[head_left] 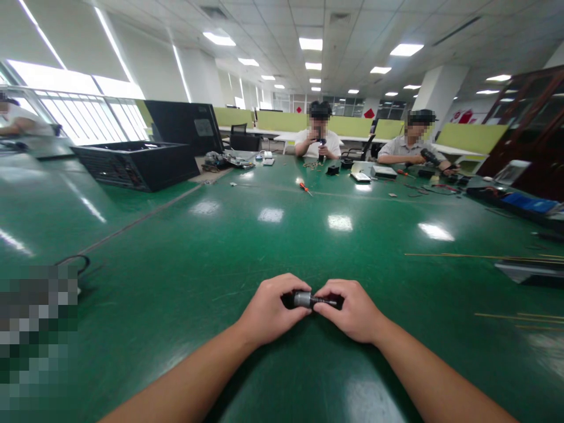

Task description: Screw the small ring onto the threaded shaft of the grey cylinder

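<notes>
Close to the near side of the green tabletop (229, 247), both hands meet over a small silver cylindrical part (302, 299) with a thin, dark, ribbed shaft. The part lies roughly level, its shaft pointing right. My left hand (275, 306) grips the silver body between thumb and fingers. On the other side, my right hand (352, 308) pinches the ribbed shaft, whose thin tip shows between the fingers. The part's left end looks dark and is partly hidden by my left hand. Its exact kind is not clear.
Ahead lies an orange-handled screwdriver (305, 188). A black computer case (136, 164) stands back left, a blurred dark object (35, 305) nearer left. Thin yellow rods (462, 255) lie to the right. Two persons (318, 141) work at the far side among scattered parts.
</notes>
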`<control>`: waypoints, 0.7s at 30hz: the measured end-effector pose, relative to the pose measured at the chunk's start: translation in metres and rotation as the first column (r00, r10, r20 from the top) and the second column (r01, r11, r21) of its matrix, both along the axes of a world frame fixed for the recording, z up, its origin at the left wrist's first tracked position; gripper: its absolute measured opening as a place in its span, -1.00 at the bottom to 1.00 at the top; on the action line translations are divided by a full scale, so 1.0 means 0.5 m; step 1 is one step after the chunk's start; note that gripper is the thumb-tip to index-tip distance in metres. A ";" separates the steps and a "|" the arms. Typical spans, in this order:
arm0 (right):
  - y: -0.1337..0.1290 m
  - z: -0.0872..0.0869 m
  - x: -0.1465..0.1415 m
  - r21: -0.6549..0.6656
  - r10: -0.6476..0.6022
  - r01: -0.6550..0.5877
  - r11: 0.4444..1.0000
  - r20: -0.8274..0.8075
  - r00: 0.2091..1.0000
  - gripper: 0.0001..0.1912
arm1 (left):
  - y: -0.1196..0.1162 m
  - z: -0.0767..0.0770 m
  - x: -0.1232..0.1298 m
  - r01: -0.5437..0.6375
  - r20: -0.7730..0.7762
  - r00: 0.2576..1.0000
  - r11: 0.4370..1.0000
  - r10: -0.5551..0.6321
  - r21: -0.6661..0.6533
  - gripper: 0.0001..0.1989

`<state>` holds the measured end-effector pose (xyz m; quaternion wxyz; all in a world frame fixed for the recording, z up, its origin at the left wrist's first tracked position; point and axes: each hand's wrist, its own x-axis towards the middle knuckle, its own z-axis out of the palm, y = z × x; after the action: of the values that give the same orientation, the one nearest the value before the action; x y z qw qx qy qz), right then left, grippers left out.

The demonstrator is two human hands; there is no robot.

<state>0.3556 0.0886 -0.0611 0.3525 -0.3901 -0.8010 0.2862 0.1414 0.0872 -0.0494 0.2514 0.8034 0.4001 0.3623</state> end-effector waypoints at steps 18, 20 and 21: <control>0.000 0.004 0.000 -0.006 -0.006 0.006 1.000 0.015 1.000 -0.95 | 0.000 0.004 0.000 -0.002 -0.021 1.000 1.000 0.002 0.011 -0.78; 0.000 0.003 0.000 -0.011 -0.005 0.005 1.000 0.015 1.000 -0.95 | 0.000 0.004 0.000 -0.004 -0.016 1.000 1.000 0.004 0.008 -0.78; 0.000 0.003 0.000 -0.016 -0.006 0.006 1.000 0.013 1.000 -0.95 | 0.000 0.004 0.000 -0.007 -0.015 1.000 1.000 0.007 0.008 -0.78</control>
<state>0.3556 0.0887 -0.0597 0.3452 -0.3972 -0.7997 0.2890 0.1416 0.0870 -0.0477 0.2442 0.8056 0.4032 0.3588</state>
